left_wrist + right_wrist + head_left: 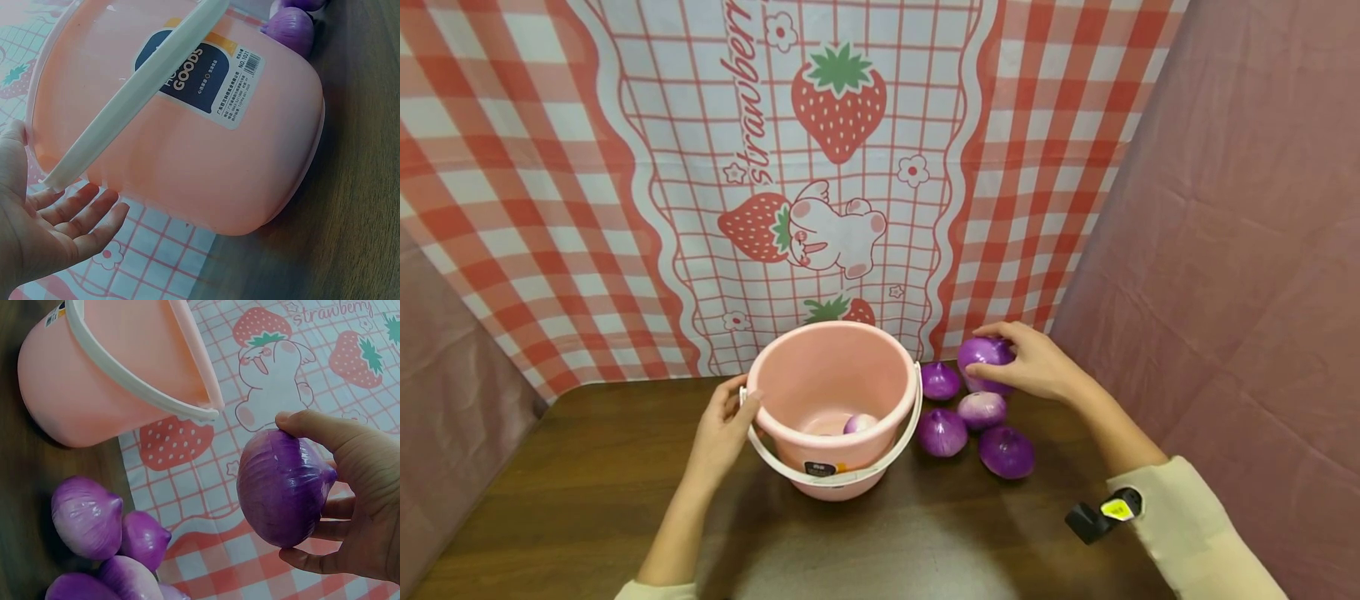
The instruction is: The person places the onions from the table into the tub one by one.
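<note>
So my right hand (pixel 1033 367) is wrapped around a purple onion (pixel 983 354), fingers and thumb curled round it, up off the table (pixel 587 500) near its back edge on the right. My left hand (pixel 722 429) is just resting flat-ish against the left side of the pink bucket (pixel 831 400), fingers relaxed and spread, thumb at the rim, not really gripping anything. The bucket sits mid-table near the back, white handle (pixel 835 477) flopped down toward me.

Four more loose onions (pixel 942 432) are bunched just right of the bucket, under the held one. There's another onion in the bucket (pixel 859 423), mostly hidden by the wall. The strawberry cloth (pixel 820 167) hangs behind everything.
</note>
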A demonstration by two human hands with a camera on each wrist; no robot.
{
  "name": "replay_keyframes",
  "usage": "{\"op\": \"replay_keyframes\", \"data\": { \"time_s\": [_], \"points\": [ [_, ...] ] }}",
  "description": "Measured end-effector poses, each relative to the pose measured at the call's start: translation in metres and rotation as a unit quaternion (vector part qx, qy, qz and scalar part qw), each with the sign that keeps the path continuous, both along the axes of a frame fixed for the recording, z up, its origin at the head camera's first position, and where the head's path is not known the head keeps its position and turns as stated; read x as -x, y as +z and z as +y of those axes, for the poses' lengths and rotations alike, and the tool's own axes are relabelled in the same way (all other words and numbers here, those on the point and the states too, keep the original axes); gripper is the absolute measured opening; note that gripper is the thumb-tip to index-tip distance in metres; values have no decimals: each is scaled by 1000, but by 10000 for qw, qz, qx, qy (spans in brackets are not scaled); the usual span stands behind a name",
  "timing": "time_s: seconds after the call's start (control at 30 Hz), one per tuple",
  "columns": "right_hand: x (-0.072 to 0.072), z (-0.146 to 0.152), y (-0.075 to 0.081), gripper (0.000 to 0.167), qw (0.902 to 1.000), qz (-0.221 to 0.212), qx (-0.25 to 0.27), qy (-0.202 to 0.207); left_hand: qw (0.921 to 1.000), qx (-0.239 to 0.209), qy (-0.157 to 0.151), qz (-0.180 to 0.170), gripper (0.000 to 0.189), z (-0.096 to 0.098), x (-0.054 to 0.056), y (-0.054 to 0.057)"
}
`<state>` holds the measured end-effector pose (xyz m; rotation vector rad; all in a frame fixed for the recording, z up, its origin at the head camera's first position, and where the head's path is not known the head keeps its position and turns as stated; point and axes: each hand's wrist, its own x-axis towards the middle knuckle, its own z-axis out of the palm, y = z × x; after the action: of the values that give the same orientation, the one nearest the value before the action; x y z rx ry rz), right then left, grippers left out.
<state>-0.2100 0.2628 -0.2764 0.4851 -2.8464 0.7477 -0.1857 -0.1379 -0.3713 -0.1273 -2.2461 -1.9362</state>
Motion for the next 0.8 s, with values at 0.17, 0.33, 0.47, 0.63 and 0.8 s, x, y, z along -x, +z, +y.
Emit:
{"op": "replay_keyframes", "data": {
  "time_s": [0.17, 0.33, 0.47, 0.63, 0.8],
  "points": [
    [1, -5, 2, 60, 9999, 43, 39, 100, 10000, 25, 0, 14, 44, 0, 0, 0],
    [1, -9, 4, 58, 9997, 58, 127, 190, 10000, 16, 0, 11, 44, 0, 0, 0],
    [1, -13, 6, 58, 9995, 56, 185, 240, 10000, 13, 10, -6, 44, 0, 0, 0],
    [3, -18, 8, 60, 9995, 43, 188, 247, 10000, 34, 5, -51, 44, 0, 0, 0],
    [3, -23, 10, 62, 9995, 65, 160, 247, 10000, 27, 12, -72, 44, 0, -1, 1]
  ]
}}
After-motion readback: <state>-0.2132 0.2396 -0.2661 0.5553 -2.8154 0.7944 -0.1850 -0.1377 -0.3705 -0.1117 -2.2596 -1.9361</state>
